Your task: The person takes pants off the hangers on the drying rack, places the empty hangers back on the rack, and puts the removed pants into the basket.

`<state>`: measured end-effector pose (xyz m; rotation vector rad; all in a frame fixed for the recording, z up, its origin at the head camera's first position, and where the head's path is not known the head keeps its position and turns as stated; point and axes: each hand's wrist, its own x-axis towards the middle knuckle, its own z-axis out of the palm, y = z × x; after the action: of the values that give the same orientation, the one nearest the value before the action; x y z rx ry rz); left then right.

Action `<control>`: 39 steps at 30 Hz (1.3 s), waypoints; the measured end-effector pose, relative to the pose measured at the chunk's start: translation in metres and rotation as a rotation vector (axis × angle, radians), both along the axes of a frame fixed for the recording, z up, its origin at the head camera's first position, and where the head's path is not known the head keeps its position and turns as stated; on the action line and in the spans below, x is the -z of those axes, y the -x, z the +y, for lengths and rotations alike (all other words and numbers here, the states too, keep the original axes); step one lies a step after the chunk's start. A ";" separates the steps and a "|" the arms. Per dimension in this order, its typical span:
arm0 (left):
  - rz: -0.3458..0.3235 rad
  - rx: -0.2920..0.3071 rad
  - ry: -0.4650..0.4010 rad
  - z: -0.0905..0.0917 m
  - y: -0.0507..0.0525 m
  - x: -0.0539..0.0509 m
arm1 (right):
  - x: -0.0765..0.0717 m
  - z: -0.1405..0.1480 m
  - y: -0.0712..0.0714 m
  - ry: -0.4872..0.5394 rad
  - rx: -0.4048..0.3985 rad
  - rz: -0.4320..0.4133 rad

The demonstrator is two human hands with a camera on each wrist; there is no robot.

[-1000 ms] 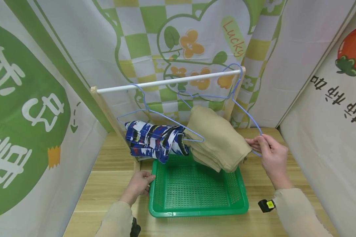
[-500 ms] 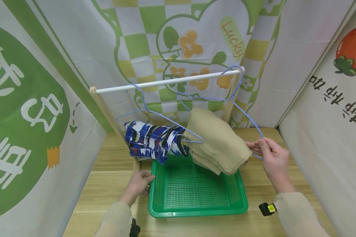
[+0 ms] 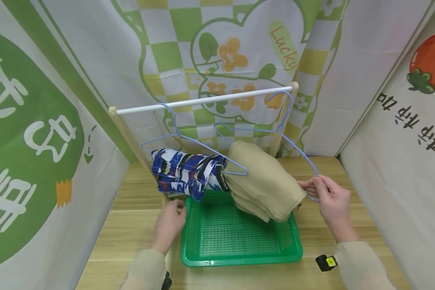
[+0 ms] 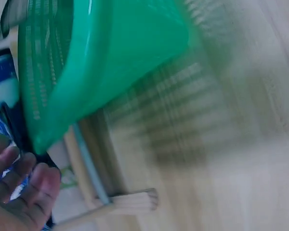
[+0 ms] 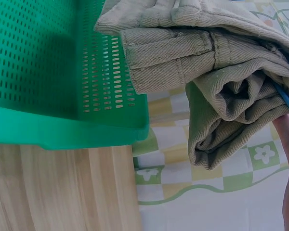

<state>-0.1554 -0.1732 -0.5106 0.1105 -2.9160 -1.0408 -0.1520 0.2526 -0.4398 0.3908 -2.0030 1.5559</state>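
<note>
My right hand (image 3: 334,207) pinches the lower right corner of a blue wire hanger (image 3: 299,150). Folded khaki pants (image 3: 264,181) hang over that hanger, above the green basket (image 3: 241,262). The hanger's hook overlaps the right end of the white rail (image 3: 203,100); whether they touch I cannot tell. My left hand (image 3: 169,223) is beside the basket's left rim, below blue, white and black patterned pants (image 3: 186,171) on a second blue hanger (image 3: 212,148). In the left wrist view its fingers (image 4: 43,185) are loosely bent and hold nothing, close to the patterned cloth.
The rail sits on a wooden stand with a left post (image 3: 130,145) and a right post (image 3: 280,133). Printed cloth walls (image 3: 235,24) close in the back and both sides of the wooden tabletop (image 3: 123,229). The basket stands in front of the rail.
The khaki pants and their hanger have come down, with the hook's top dropping from above the rail's end to lower. My left hand has left the basket rim and moved slightly up.
</note>
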 end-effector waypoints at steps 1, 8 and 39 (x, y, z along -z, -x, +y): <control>0.057 0.027 0.039 0.005 -0.001 -0.003 | 0.001 -0.001 0.000 0.003 0.002 0.002; 0.348 0.303 0.144 0.050 -0.014 -0.029 | 0.003 -0.004 -0.001 0.002 0.031 0.022; 0.556 0.595 0.372 0.192 -0.019 -0.049 | 0.001 -0.030 -0.017 0.022 0.135 -0.116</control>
<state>-0.1360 0.0191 -0.4617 -0.9395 -2.5773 -0.4210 -0.1353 0.2221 -0.4411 0.1560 -2.0518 1.5465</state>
